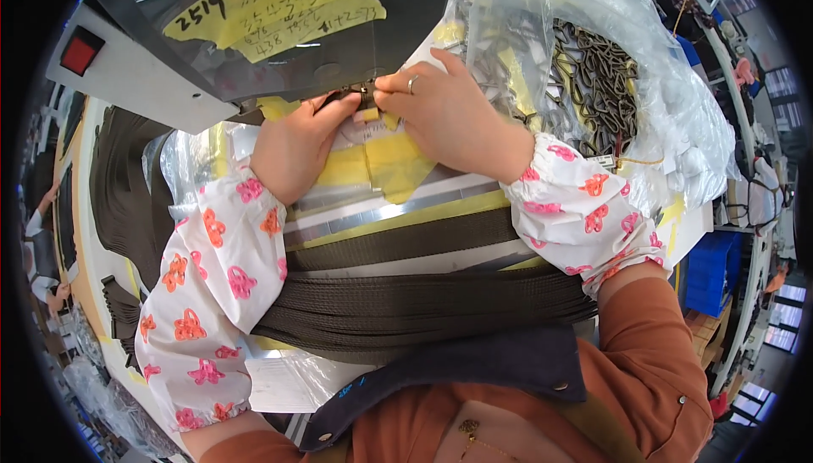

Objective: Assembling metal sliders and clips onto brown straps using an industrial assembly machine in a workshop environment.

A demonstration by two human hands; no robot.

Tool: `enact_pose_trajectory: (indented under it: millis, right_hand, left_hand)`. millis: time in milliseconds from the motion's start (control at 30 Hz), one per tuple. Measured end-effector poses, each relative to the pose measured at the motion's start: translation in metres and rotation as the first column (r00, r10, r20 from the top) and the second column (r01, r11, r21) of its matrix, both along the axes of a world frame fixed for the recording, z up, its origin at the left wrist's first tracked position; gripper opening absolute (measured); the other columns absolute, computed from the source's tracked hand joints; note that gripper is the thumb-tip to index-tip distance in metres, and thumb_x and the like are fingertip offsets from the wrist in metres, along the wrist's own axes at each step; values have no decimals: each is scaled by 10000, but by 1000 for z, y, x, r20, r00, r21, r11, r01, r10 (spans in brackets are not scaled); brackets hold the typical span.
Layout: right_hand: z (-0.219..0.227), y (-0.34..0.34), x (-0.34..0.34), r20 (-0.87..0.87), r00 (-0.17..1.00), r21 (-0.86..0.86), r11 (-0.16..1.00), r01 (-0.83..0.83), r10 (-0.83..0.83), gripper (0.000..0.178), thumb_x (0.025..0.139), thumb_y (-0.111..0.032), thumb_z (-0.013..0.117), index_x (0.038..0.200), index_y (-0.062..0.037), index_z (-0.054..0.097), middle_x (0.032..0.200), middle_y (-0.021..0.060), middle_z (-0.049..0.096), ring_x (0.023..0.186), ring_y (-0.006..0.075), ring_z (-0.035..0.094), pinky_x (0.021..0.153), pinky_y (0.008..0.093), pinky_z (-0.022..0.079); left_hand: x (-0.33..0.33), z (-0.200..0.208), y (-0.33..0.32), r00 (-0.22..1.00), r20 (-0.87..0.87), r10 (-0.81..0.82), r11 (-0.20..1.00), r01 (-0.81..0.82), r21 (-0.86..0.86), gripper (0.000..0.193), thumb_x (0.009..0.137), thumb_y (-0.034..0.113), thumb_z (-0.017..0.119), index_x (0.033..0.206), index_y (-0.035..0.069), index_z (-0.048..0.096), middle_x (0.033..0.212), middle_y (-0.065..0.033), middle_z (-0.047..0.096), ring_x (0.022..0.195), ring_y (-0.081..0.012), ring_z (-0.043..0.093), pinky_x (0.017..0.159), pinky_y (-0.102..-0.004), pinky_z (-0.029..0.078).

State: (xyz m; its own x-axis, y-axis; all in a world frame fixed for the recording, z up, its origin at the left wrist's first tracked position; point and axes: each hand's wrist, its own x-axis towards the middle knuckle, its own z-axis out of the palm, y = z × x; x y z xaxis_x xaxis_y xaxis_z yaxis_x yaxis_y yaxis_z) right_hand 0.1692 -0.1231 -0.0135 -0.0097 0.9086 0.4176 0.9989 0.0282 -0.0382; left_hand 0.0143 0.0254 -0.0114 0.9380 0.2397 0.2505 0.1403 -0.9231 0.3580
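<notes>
Both hands meet under the dark head of what looks like a sewing machine [339, 61]. My left hand [296, 146] is closed, its thumb and forefinger pinching a short dark strap piece [333, 96]. From the other side my right hand [457, 116], a ring on one finger, has its fingertips pressed together close to the left thumb. What the right fingertips hold is mostly hidden; a small dark metallic part [366, 90] shows between the hands. Below them, yellow tape [398, 162] covers the machine bed.
Long dark olive webbing [423, 302] lies bundled across the table's near edge, with more webbing [127, 184] at the left. At the right, a clear plastic bag [677, 116] holds many metal hooks [597, 82]. A blue bin [711, 272] stands beyond the table's right edge.
</notes>
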Motion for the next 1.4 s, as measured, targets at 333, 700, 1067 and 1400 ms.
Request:
enact_pose_trajectory:
  millis: [333,700,1067,1400]
  right_hand:
    - [8,-6,-11,7,1000,-10,1000,-27,27,198,688,-72,589,864,-103,676,1022,-6,630,953,156,545,971,447,330]
    - [11,-11,-13,4,999,-87,996,-31,31,189,757,-101,515,878,-108,660,1057,-11,630,937,170,560,980,500,286]
    - [4,4,7,37,999,-44,999,-19,20,209,742,-105,520,901,-123,654,1068,-21,626,945,177,561,959,505,293]
    - [12,5,3,-5,1000,-71,997,14,-14,219,716,-95,532,910,-122,630,963,-40,613,928,171,545,945,515,294]
  left_hand:
    - [1,14,0,925,28,-378,859,339,384,109,737,109,553,832,57,545,1037,-35,567,965,-214,550,777,-322,483]
    - [-4,10,-3,946,71,-318,919,288,270,128,713,68,567,842,67,564,995,-35,595,946,-223,565,731,-317,495]
    - [-2,10,8,989,12,-147,987,146,75,257,776,-17,525,1009,64,600,1066,-87,598,934,-280,592,732,-322,501]
    - [-7,0,16,997,-46,-54,997,56,51,290,786,35,527,1049,118,618,902,-126,632,865,-295,599,748,-357,470]
